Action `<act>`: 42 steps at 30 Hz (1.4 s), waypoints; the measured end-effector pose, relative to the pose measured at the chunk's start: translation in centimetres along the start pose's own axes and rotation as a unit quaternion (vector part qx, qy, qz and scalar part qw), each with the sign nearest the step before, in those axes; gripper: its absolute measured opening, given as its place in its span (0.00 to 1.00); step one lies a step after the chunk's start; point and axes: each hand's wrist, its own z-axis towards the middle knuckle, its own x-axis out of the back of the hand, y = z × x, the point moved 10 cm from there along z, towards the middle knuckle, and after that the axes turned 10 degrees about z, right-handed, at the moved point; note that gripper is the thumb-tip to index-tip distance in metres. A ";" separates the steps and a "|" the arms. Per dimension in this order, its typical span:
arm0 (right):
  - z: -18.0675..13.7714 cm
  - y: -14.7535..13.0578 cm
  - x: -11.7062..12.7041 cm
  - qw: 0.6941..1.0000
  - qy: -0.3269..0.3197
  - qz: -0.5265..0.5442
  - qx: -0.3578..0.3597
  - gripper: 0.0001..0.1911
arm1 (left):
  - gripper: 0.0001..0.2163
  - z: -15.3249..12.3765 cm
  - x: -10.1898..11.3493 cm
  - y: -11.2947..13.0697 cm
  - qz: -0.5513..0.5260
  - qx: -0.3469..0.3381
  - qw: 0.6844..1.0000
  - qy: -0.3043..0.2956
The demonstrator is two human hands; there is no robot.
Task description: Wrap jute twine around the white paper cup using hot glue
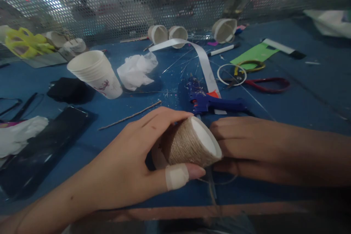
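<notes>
My left hand (137,153) is wrapped round a paper cup covered in wound jute twine (189,144), lying on its side with its white mouth facing right. A white bandage sits on the thumb under the cup. My right hand (241,142) rests against the cup's rim from the right, fingers pressed together; a thin strand of twine (212,186) trails down from under the cup toward the table edge. A blue glue gun (211,102) lies just behind both hands.
On the blue table (287,102): a stack of white paper cups (95,73), crumpled tissue (137,69), white ribbon (204,60), red-handled pliers (263,82), a green card (253,55), a marker (223,49), a black phone (41,146), cut cups by the mesh wall (167,33).
</notes>
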 end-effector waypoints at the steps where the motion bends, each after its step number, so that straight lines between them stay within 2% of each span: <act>1: 0.0 -0.2 -0.1 1.000 -0.003 0.007 0.009 0.15 | 0.26 0.0 0.0 0.0 0.000 0.002 1.000 0.002; 11: 0.2 -0.8 0.2 1.000 0.003 0.022 0.013 0.16 | 0.26 -0.2 0.2 -0.4 0.016 0.001 1.000 0.011; 20: 0.0 -0.3 0.1 1.000 0.008 0.024 0.013 0.11 | 0.23 -0.2 0.4 -0.3 -0.007 0.025 0.999 0.036; 25: 0.2 -0.3 0.1 1.000 0.012 0.019 0.015 0.13 | 0.23 -0.2 0.3 -0.2 0.011 0.002 1.000 0.024; 31: 0.1 -0.8 0.4 0.999 0.019 0.012 0.024 0.16 | 0.21 -0.2 0.5 -0.3 -0.003 0.023 0.999 0.046; 42: 0.3 -0.6 0.1 1.000 -0.012 0.023 0.017 0.16 | 0.22 0.0 0.5 -0.4 -0.003 0.014 1.000 0.023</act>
